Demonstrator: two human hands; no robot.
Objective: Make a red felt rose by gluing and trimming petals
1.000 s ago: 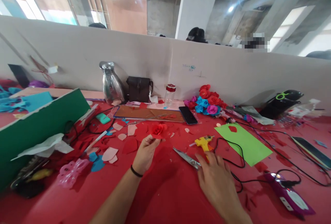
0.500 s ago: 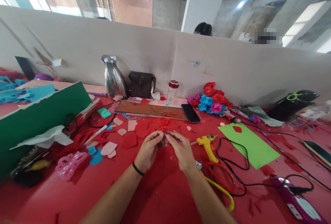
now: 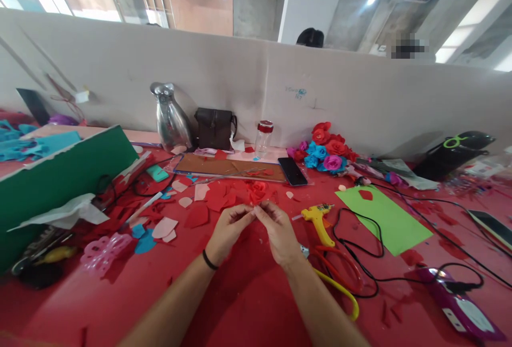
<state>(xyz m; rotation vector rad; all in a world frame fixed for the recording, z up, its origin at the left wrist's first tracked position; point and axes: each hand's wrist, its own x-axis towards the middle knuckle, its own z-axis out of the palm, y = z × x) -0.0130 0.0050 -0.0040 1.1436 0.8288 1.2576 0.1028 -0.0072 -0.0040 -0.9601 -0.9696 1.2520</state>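
My left hand (image 3: 229, 232) and my right hand (image 3: 279, 229) meet at the fingertips over the middle of the red table (image 3: 240, 304). Both are closed, pinching the base of a red flower (image 3: 257, 193), whose petals show just beyond the fingers. Exactly what lies between the fingertips is too small to make out. Left of my hands lie red petal pieces (image 3: 197, 215) and pink ones (image 3: 164, 228). A yellow glue gun (image 3: 321, 224) rests to the right of my right hand.
Pliers with red and yellow handles (image 3: 340, 288) lie beside my right forearm. Black cords, a green sheet (image 3: 386, 221) and a purple power strip (image 3: 460, 304) are farther right. At the back stand a steel jug (image 3: 172, 120), a glass bottle (image 3: 263, 141) and several paper flowers (image 3: 334, 147).
The view has shifted slightly. My fingertips remain together, while the red flower beyond them has turned a little and shows more of its petals.
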